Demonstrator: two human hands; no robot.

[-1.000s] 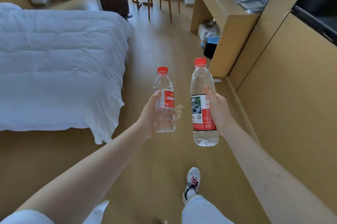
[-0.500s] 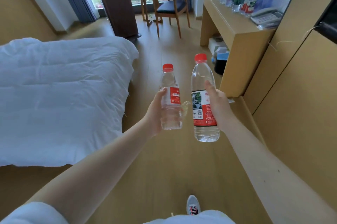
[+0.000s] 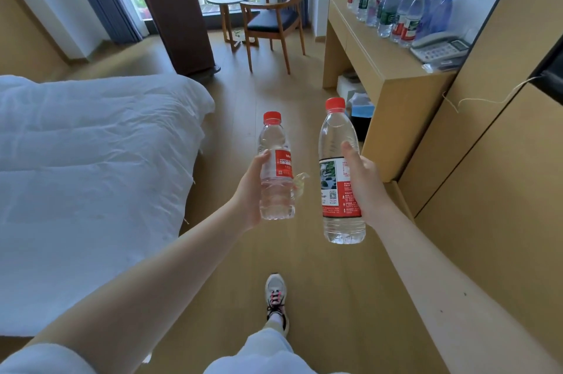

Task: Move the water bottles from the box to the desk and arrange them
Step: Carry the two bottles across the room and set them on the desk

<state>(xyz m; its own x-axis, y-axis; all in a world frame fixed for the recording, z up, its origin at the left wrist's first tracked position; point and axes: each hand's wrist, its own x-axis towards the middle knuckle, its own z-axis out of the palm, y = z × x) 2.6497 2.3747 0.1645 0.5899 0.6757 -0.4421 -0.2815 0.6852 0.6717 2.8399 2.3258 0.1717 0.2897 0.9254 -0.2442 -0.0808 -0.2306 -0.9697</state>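
Upright, caps up, two bottles are held over the floor point(image 3: 320, 270), short of the desk point(image 3: 359, 38): the small bottle point(image 3: 274, 142) is gripped by the left hand point(image 3: 249, 191), the tall bottle point(image 3: 335, 136) by the right hand point(image 3: 362, 188), fingers clamped round each, arms outstretched.

Both bare arms point(image 3: 170, 258) stretched forward, left hand point(image 3: 251, 191) wrapped round a small bottle point(image 3: 274, 137), right hand point(image 3: 364, 188) gripped a taller bottle point(image 3: 335, 136), both held upright.
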